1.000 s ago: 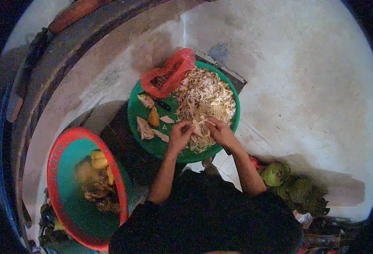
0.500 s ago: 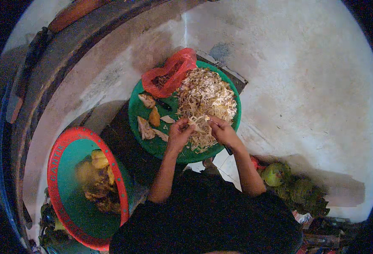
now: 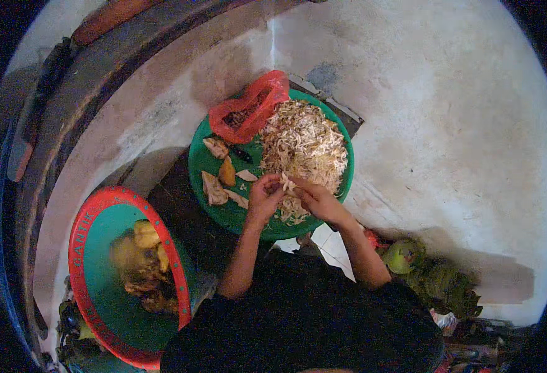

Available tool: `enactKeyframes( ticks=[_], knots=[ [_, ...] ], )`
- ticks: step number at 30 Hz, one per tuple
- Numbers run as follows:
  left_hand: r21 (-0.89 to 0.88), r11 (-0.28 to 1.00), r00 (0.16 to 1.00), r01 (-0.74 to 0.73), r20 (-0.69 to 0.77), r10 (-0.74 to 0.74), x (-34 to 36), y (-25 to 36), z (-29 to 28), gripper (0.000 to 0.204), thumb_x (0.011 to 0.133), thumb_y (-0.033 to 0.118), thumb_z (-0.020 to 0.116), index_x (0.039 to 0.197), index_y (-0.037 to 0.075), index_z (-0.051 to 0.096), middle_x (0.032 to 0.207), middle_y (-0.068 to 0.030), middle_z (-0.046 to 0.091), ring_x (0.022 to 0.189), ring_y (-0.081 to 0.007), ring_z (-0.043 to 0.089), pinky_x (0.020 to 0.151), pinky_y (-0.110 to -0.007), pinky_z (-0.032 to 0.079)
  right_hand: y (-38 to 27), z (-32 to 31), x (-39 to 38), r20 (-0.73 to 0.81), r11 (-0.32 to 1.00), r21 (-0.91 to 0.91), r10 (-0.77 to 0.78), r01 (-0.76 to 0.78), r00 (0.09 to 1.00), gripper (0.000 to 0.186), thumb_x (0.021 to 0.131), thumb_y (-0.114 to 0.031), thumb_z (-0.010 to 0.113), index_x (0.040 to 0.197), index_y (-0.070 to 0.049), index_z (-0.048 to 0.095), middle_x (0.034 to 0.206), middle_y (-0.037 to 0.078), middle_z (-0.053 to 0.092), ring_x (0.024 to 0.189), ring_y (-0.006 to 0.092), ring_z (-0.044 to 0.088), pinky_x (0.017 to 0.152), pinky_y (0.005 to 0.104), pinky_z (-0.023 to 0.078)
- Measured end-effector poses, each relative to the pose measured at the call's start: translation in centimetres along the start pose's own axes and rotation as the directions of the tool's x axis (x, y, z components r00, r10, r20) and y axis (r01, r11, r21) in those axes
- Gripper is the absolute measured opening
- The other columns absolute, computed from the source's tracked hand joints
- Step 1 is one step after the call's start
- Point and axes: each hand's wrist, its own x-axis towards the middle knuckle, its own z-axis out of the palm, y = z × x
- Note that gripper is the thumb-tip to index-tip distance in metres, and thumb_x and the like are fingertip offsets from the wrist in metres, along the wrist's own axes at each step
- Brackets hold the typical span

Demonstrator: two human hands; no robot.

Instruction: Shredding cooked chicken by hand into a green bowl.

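Observation:
My left hand (image 3: 264,199) and my right hand (image 3: 316,201) are closed in pinches on a small pale piece of meat (image 3: 287,183) over a green round tray (image 3: 206,205). Beneath them a heap of shredded pale meat (image 3: 301,137) covers the tray's right side. On its left lie larger pale and golden meat pieces (image 3: 212,189) and a black-handled object (image 3: 241,153), partly hidden. An open red plastic bag (image 3: 265,93) with dark bits inside rests at the tray's back left.
A red-rimmed green basin (image 3: 87,233) at lower left holds yellow and brown lumps (image 3: 143,261). Green round objects (image 3: 404,255) crowd the lower right. Pale walls (image 3: 441,124) surround the tray, and a long dark beam or ledge (image 3: 99,68) curves along the upper left.
My right hand has moved down and left, closer to my left hand. The piece between my fingers has changed shape and now looks narrower.

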Motion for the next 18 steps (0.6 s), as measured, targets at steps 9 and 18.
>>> enactKeyframes(
  ticks=[9, 18],
  knots=[
    [-0.045, 0.999, 0.999, -0.020, -0.043, 0.019, -0.1, 0.8, 0.3, 0.025, 0.077, 0.000, 0.064, 0.101, 0.000, 0.057, 0.083, -0.0022, 0.060, 0.073, -0.0103, 0.058, 0.064, -0.024, 0.050, 0.5, -0.1, 1.7, -0.375, 0.925, -0.376, -0.203, 0.052, 0.904, 0.029, 0.091, -0.015, 0.047, 0.117, -0.005, 0.054, 0.067, 0.003, 0.052, 0.058, 0.0100, 0.047, 0.054, 0.0256, 0.040],
    [-0.014, 1.000, 1.000, 0.001, -0.004, -0.001, 0.4, 0.3, -0.6, 0.023, 0.079, 0.001, 0.063, 0.100, 0.003, 0.056, 0.084, -0.0040, 0.060, 0.073, -0.0115, 0.058, 0.061, -0.025, 0.052, -2.3, 0.4, 0.8, -0.078, 0.992, -0.126, -0.011, 0.001, 0.997, 0.032, 0.090, -0.019, 0.047, 0.117, -0.003, 0.053, 0.084, 0.015, 0.062, 0.067, 0.0162, 0.056, 0.065, 0.0295, 0.047]
  ],
)
